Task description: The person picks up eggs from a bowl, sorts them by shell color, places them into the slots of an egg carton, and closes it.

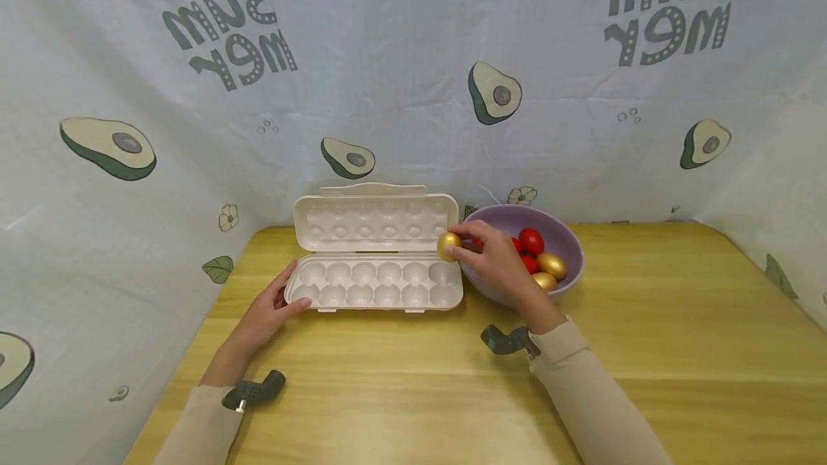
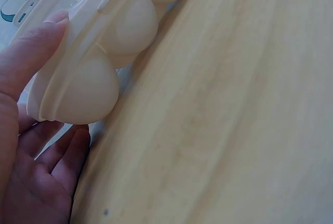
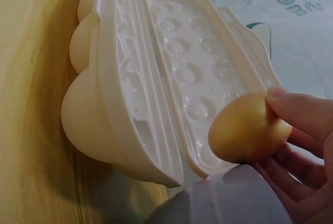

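A cream plastic egg carton (image 1: 375, 294) lies with its lid (image 1: 377, 221) hinged back, its rows of cups holding nothing. At its left end my left hand (image 1: 265, 314) grips it, the thumb (image 2: 41, 47) over the rim and the other fingers round the end. My right hand (image 1: 494, 257) pinches a golden egg (image 3: 247, 128) between thumb and fingertips, above the carton's right end, where lid and tray meet. Beside that end stands a purple bowl (image 1: 571, 242), partly covered by my right hand. Red eggs (image 1: 531, 242) and golden eggs (image 1: 551, 264) lie in the bowl.
The wooden table (image 1: 388, 393) runs out in front of the carton and to the right of the bowl. A pale cloth (image 1: 413, 120) printed with avocados hangs behind the table and along its sides. Each wrist wears a dark camera mount (image 1: 255, 390).
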`<state>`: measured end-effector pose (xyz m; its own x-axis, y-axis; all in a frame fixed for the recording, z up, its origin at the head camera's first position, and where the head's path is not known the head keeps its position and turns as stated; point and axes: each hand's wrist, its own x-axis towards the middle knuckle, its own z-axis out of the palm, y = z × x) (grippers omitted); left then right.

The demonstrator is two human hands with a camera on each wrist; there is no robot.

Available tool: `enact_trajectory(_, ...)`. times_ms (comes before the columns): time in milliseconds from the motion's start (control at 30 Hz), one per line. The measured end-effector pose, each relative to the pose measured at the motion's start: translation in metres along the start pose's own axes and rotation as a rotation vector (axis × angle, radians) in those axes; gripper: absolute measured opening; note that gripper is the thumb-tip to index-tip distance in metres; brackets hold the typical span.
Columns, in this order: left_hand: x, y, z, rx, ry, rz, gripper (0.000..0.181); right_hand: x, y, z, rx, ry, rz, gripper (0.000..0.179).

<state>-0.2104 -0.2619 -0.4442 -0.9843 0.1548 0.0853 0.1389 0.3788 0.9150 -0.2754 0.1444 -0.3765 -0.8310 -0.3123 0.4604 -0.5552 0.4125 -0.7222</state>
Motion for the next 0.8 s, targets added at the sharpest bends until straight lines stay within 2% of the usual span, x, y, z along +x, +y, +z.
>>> enact_trajectory(133, 0.0008, 0.0005, -0.0001, -0.004, -0.002, -0.004, 0.083, -0.0001, 0.0006, 0.0012, 0.007, -0.001, -0.022, 0.033)
enact_trajectory(300, 0.0007, 0.0017, -0.0009, 0.0, 0.001, -0.001, 0.082, -0.0002, -0.0012, 0.0017, -0.065, 0.002, -0.046, 0.033)
enact_trajectory(467, 0.0006, 0.0024, -0.0009, -0.006, -0.003, -0.005, 0.082, -0.0003, -0.0019, 0.0023, -0.148, -0.025, -0.045, 0.033)
enact_trajectory(800, 0.0003, 0.0016, -0.0002, -0.001, 0.006, -0.007, 0.082, -0.0021, -0.0018, 0.0046, -0.203, -0.067, -0.034, 0.033)
